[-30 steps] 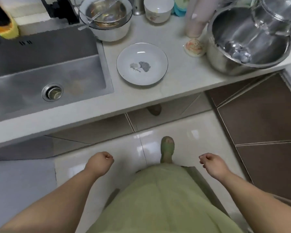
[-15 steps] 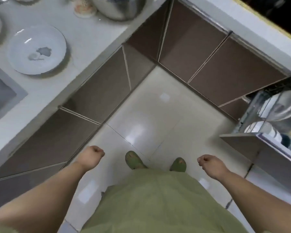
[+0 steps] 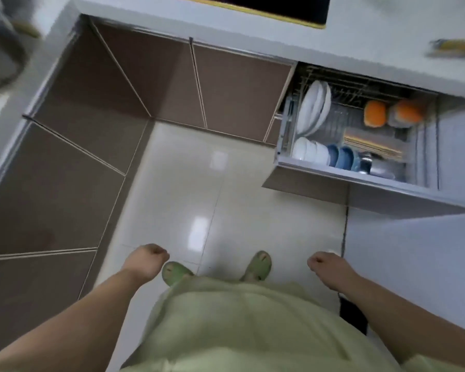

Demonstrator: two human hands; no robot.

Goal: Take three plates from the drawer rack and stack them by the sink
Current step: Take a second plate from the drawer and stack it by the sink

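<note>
The drawer rack (image 3: pixel 341 171) stands pulled out of the cabinet at the upper right. White plates (image 3: pixel 315 107) stand on edge in its back left corner. My left hand (image 3: pixel 145 260) hangs low at the left, fingers curled into a loose fist with nothing in it. My right hand (image 3: pixel 326 265) hangs at the right, also curled and holding nothing. Both hands are well below and short of the drawer. The sink and the plate beside it are out of view.
In the drawer's front row sit white bowls (image 3: pixel 310 151) and blue bowls (image 3: pixel 342 157); orange-lidded containers (image 3: pixel 392 114) and chopsticks (image 3: pixel 371 145) lie further right. Brown cabinet doors (image 3: pixel 169 81) form a corner ahead. My feet in green slippers (image 3: pixel 257 267) stand on glossy floor tiles.
The view has swung right, away from the sink and the plate on the counter, and the open drawer rack has come fully into sight. Both hands stay curled at my sides.
</note>
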